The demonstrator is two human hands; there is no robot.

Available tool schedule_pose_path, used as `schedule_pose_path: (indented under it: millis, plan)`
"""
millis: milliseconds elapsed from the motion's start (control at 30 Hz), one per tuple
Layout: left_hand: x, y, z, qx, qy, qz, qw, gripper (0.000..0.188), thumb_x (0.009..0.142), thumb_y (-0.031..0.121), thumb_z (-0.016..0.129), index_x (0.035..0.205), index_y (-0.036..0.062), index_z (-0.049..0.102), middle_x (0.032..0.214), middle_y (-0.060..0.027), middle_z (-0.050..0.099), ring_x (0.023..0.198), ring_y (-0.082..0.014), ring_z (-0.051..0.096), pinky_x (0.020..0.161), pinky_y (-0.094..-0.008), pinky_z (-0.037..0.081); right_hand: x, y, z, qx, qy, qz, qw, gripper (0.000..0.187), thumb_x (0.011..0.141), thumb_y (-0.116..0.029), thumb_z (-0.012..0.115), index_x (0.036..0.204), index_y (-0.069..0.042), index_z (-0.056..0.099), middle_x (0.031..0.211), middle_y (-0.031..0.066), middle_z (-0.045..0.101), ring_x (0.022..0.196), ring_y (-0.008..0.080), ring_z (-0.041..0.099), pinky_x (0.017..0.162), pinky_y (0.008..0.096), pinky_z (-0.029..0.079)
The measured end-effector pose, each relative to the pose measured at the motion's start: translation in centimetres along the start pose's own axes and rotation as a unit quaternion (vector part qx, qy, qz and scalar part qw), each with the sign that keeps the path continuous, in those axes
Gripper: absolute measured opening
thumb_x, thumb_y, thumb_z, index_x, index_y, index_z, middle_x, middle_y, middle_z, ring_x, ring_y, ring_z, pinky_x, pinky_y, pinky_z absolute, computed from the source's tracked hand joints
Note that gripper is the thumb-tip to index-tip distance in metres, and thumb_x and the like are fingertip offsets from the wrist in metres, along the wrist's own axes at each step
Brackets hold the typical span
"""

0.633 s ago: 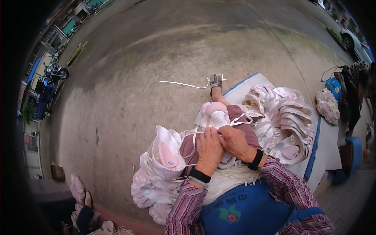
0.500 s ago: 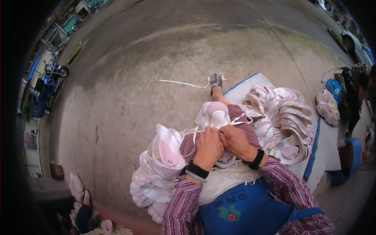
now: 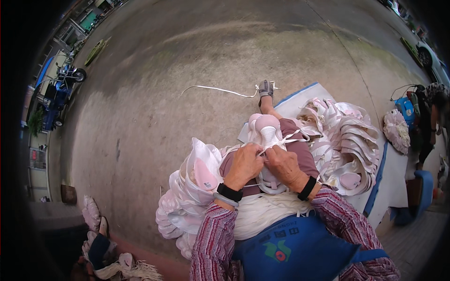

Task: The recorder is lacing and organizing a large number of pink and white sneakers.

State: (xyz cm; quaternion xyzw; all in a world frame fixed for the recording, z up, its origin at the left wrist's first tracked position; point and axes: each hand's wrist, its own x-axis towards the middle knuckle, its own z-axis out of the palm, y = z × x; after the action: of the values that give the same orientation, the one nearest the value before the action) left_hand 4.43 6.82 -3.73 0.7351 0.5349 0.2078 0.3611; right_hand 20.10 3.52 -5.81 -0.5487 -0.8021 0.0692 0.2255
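Note:
A pink and white shoe upper (image 3: 268,135) lies across my lap, its rounded toe pointing away from me. Over its lacing area my left hand (image 3: 244,165) and my right hand (image 3: 284,166) meet, fingers pinched on a thin white shoelace (image 3: 294,137). Part of the lace loops out beside the right hand. The exact grip of the fingertips is partly hidden by the knuckles. A bundle of loose white laces (image 3: 262,218) rests on my lap, nearer than the upper, above a blue apron (image 3: 295,248).
Stacked shoe uppers (image 3: 187,199) lie at my left, and another heap (image 3: 349,133) sits on a pale, blue-edged sheet (image 3: 396,175) at right. A single lace (image 3: 211,88) trails over the concrete by my sandalled foot (image 3: 266,89). A person (image 3: 431,112) is at far right.
The view has shifted slightly. My hands have drawn a little apart at the fingertips over the upper, and more of the upper's near end shows between my wrists.

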Motion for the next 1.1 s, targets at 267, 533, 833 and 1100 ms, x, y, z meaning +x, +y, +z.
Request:
schedule_pose_path:
  millis: [267,533,833,1100]
  plan:
    - [-3.4,2.3,0.4,0.019,0.053,-0.064,0.996,0.046,0.072,0.010,0.067,0.116,-0.0017,0.054,0.117,-0.0235,0.057,0.100,-0.0328,0.059,0.083,-0.0355,0.048,0.3,2.0,-5.3,0.222,-0.080,-0.020,0.972,0.013,0.083,-0.014,0.060,0.077,-0.002,0.057,0.069,0.0095,0.059,0.061,0.0236,0.060,0.055,0.0341,0.046]
    - [-11.0,4.2,6.2,0.130,-0.017,0.091,0.987,0.077,0.073,0.018,0.067,0.139,-0.0040,0.031,0.145,-0.0351,0.019,0.132,-0.0545,0.022,0.106,-0.0613,0.022,0.6,3.2,-8.5,0.263,0.055,0.039,0.962,0.018,0.094,-0.016,0.052,0.088,0.000,0.058,0.074,0.0061,0.052,0.067,0.0124,0.052,0.063,0.0298,0.043]
    - [-12.5,4.4,8.2,0.197,-0.036,0.122,0.972,0.077,0.073,0.024,0.069,0.138,-0.0020,0.036,0.144,-0.0361,0.018,0.131,-0.0593,0.019,0.105,-0.0630,0.024,3.0,-0.1,-5.3,0.450,-0.090,0.213,0.862,0.029,0.098,-0.026,0.045,0.083,-0.003,0.053,0.068,-0.0002,0.049,0.058,0.0087,0.046,0.053,0.0247,0.039]
    - [-12.5,4.1,8.6,0.222,0.003,0.135,0.966,0.057,0.077,0.021,0.061,0.127,-0.0026,0.049,0.141,-0.0337,0.027,0.127,-0.0573,0.028,0.101,-0.0630,0.027,1.6,2.7,-17.5,0.622,-0.122,0.297,0.714,0.023,0.095,-0.027,0.050,0.077,-0.014,0.044,0.061,-0.0077,0.033,0.048,0.0029,0.030,0.043,0.0192,0.023]
